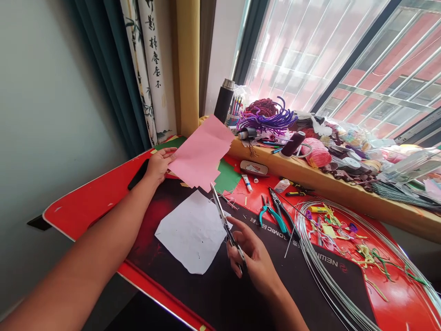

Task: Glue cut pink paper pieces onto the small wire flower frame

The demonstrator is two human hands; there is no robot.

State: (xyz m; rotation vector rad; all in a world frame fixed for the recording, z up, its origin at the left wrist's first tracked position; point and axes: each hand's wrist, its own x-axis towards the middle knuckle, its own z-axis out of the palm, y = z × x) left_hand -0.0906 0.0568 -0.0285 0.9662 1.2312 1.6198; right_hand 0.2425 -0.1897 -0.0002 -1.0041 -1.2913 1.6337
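A sheet of pink paper (203, 151) with a jagged, stepped edge is held up by my left hand (161, 164), pinched at its left corner. In my right hand (246, 250) is a pair of scissors (222, 214), fingers in the handles and blades pointing up toward the pink sheet's lower corner. The blades look nearly closed; whether they touch the paper I cannot tell. Beneath them, a white sheet of paper (193, 232) with cut corners lies on the dark mat (220, 294). Green paper (228, 177) lies partly behind the pink sheet.
Teal-handled pliers (272, 215) and black-handled pliers (282, 209) lie right of the scissors. A large wire coil (310, 257) covers the right side, around colourful scraps (330, 230). Yarn, purple stems (268, 119) and a black thermos (223, 102) crowd the windowsill ledge.
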